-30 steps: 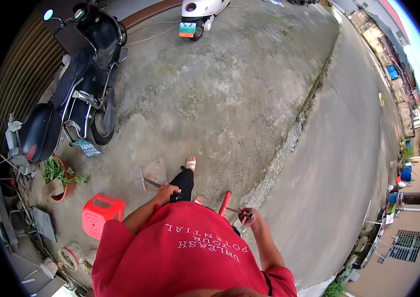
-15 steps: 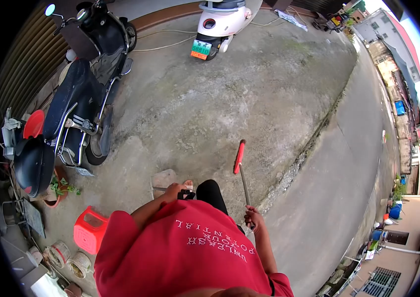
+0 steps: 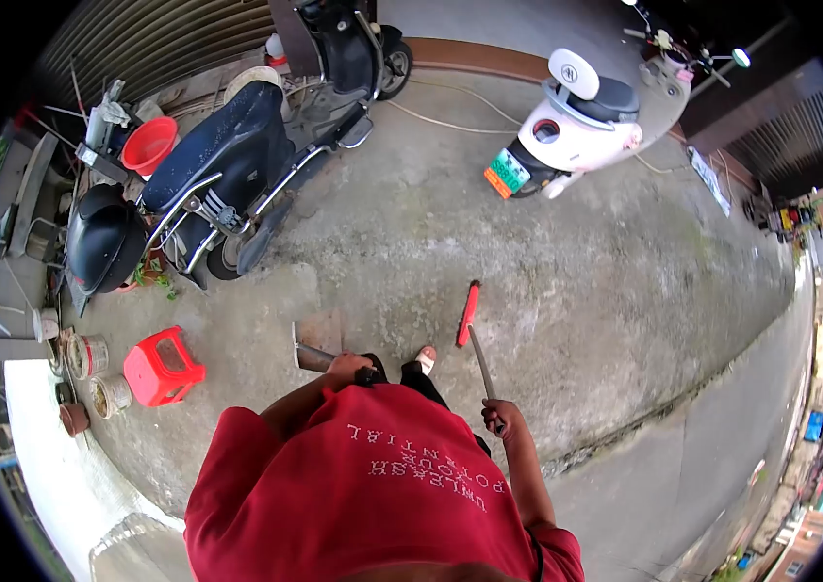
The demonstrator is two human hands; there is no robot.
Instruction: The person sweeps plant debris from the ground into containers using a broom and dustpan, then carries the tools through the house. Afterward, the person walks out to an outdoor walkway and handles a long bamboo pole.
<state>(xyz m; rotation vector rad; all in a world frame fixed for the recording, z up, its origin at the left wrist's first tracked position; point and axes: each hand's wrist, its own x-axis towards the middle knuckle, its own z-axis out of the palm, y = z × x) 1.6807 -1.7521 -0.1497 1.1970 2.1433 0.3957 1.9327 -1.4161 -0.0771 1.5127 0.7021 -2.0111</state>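
My right hand [image 3: 503, 417] is wrapped round the upper part of a broom handle. The broom [image 3: 469, 312] reaches out ahead of me, its red head low over the concrete. My left hand [image 3: 351, 366] is closed round the handle of a dustpan [image 3: 318, 332], whose flat pan is at or near the ground left of my feet. A dark band circles my left wrist. One sandalled foot [image 3: 426, 359] shows between the two tools.
A black scooter [image 3: 227, 145] stands at the upper left, with a red basin [image 3: 148, 145] behind it. A white scooter [image 3: 576, 136] is at the upper right. A red stool [image 3: 164, 366] and buckets [image 3: 111, 395] are at the left. A road [image 3: 683, 475] runs along the right.
The view has turned left, showing more of the white scooter. The broom has swung from beside my body to out ahead of me. Both hands keep their hold, and my feet have shifted.
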